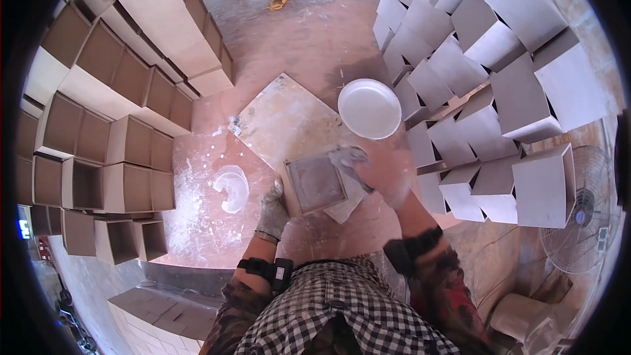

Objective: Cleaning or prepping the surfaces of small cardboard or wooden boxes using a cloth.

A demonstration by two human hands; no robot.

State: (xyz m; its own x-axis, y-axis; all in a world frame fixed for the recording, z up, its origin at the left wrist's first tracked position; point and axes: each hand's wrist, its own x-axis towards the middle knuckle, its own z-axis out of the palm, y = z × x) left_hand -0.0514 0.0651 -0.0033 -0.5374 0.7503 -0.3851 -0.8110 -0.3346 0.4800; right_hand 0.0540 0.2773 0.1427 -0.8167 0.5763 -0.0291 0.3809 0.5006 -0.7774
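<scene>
From my station I saw the left hand (274, 210) grasping the open cardboard box (317, 184) by its left side, over the pale board's (282, 121) near part. The right hand (373, 168) blurred at its right edge, grasp unclear. I judged this side-working; the next move called for steady left support.

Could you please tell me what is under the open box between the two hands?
Under the box is a pale, stained board, showing beyond its far and lower right sides, on the pinkish surface. The part directly beneath is covered.
</scene>
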